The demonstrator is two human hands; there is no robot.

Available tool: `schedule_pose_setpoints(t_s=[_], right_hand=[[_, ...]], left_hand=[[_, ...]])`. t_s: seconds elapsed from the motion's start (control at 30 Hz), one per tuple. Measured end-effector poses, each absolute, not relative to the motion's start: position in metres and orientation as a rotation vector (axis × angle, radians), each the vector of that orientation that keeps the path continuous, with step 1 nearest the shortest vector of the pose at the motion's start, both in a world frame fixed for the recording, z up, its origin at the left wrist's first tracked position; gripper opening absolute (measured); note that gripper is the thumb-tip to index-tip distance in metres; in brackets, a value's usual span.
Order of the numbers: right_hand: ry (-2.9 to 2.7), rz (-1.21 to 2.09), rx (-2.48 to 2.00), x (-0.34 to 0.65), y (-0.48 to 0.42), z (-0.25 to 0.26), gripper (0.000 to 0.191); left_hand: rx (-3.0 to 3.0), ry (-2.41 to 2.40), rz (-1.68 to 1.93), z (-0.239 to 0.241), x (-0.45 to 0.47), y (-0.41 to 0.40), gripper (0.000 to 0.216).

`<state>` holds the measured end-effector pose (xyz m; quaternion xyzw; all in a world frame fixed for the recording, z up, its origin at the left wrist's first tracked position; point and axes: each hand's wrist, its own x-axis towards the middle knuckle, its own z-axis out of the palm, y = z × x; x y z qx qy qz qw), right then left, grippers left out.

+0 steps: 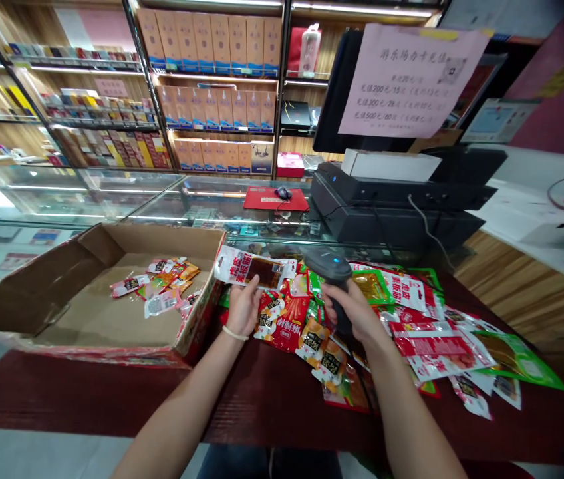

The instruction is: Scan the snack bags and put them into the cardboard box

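My left hand [245,307] grips a white and red snack packet [257,268] with a dark brown window, held up by the box's right wall. In my right hand [354,307] is a black barcode scanner [329,265] with a blue light on top, its head pointing left towards the packet. Under and around both hands lies a heap of snack packets, among them a red one [282,324] and an orange one [330,362]. Several small packets [162,276] lie inside the open cardboard box [87,326] on the left.
More packets [446,349] spread over the dark red table [262,412] to the right. Behind are a glass counter [162,199], a mouse [282,193] on a red pad, a black register [386,213] and a monitor with a pink sign [402,86]. Stocked shelves [212,80] line the wall.
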<state>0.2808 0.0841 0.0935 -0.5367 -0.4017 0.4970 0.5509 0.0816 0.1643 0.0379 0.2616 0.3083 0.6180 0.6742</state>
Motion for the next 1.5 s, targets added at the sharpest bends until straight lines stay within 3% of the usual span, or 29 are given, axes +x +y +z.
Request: schedule_pose_setpoints(t_s=[0.13, 0.47, 0.7, 0.9, 1.07, 1.2, 1.37, 1.5], right_hand=[[-1.103, 1.249, -1.312, 0.273, 0.083, 0.094, 0.033], [-1.197, 1.25, -1.268, 0.277, 0.083, 0.09, 0.039], [-1.076, 1.316, -1.236, 0.278, 0.08, 0.093, 0.031], [-1.038, 1.329, -1.124, 0.279, 0.076, 0.098, 0.032], [-1.025, 1.413, -1.034, 0.278, 0.075, 0.098, 0.033], [-1.012, 1.436, -1.02, 0.273, 0.075, 0.097, 0.033], [-1.004, 1.439, -1.011, 0.268, 0.078, 0.093, 0.033], [-0.991, 1.44, -1.026, 0.266, 0.078, 0.092, 0.032]], left_hand=[[0.584, 0.696, 1.4, 0.038, 0.082, 0.165, 0.026], [0.561, 0.66, 1.46, 0.043, 0.083, 0.163, 0.032], [0.694, 0.67, 1.494, 0.049, 0.086, 0.163, 0.039], [0.841, 0.653, 1.576, 0.079, 0.083, 0.154, 0.038], [1.201, 0.733, 1.738, 0.14, 0.034, 0.147, 0.034], [1.676, 1.128, 1.757, 0.173, -0.041, 0.161, 0.028], [2.103, 1.854, 1.504, 0.162, -0.121, 0.187, 0.018], [1.999, 1.711, 1.203, 0.134, -0.144, 0.204, 0.035]])
